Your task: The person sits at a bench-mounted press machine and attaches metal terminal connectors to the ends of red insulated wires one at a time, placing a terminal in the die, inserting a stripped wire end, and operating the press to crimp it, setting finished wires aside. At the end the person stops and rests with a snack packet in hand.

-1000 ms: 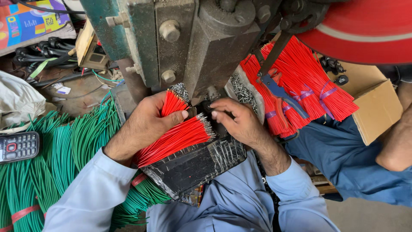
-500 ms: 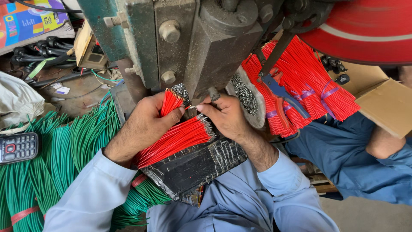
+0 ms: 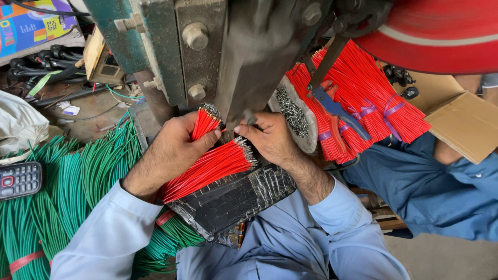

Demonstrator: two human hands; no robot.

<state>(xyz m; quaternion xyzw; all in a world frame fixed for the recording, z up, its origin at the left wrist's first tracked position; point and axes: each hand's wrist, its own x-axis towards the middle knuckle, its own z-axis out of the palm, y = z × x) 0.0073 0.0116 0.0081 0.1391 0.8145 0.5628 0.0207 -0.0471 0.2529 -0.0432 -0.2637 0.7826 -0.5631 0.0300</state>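
Left hand (image 3: pixel 171 150) closed around a small bunch of red wires (image 3: pixel 205 124), thumb pressed over them, bare tips pointing up toward the press (image 3: pixel 228 57). Farther left, a heap of green wires (image 3: pixel 67 181) spread over the bench, with a push-button phone (image 3: pixel 19 179) lying on top near the edge. Above that, black cables (image 3: pixel 36 62) and a wooden block (image 3: pixel 96 54). Just under the left hand, a bigger bundle of red wires (image 3: pixel 207 168) resting on a black wrapped board (image 3: pixel 233 197) across the lap, tips fanned out toward the middle. Right hand (image 3: pixel 270 140) pinched shut at the foot of the press, fingertips together right under the blurred ram; whether a wire sits between them, cannot tell. Beside the right hand, a shallow dish of small metal pieces (image 3: pixel 291 111), tilted against the machine. Further right, more red wires tied with purple bands (image 3: pixel 368 103), propped upright, a blue-handled tool (image 3: pixel 337 109) lying across them. Above, a red wheel (image 3: pixel 441 31). At the far right, a cardboard box (image 3: pixel 467 124) and another person's blue-clad leg (image 3: pixel 430 192).
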